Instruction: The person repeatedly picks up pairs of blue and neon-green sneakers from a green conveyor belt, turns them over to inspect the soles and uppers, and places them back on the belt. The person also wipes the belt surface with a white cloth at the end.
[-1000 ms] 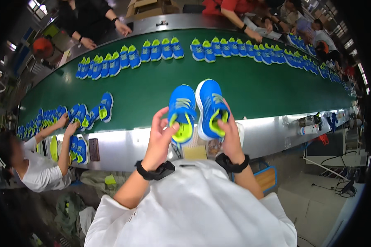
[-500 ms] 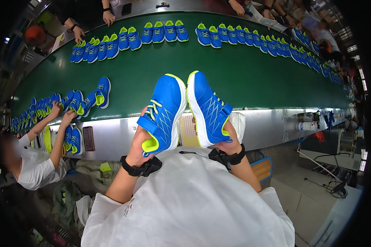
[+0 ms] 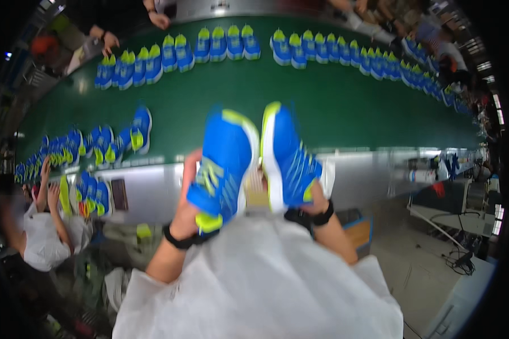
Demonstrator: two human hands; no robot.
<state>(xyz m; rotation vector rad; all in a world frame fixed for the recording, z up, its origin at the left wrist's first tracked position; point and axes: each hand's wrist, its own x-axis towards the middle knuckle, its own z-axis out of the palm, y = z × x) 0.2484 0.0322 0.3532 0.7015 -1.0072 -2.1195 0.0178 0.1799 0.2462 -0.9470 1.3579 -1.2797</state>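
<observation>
A blue sneaker (image 3: pixel 223 152) with lime trim and a white sole is in my left hand (image 3: pixel 185 212), whose fingers wrap round its heel end and outer side. My right hand (image 3: pixel 318 202) grips the matching sneaker (image 3: pixel 285 155) by the heel end. Both shoes are held up in front of my chest, toes pointing away from me and white soles facing each other, with a narrow gap at the toes. Motion blurs them. Parts of my fingers are hidden behind the shoes.
A green table (image 3: pixel 198 90) carries a long row of similar sneakers (image 3: pixel 226 44) along its far side. More sneakers (image 3: pixel 141 127) line the left. A co-worker's hands (image 3: pixel 51 192) are at the left; other people's hands (image 3: pixel 110 42) reach over the far edge. Bottles (image 3: pixel 421 175) stand on the right.
Both held sneakers have turned to point more straight ahead, their toes slightly apart now. The co-worker on the left has drawn both hands back from the sneakers on the table.
</observation>
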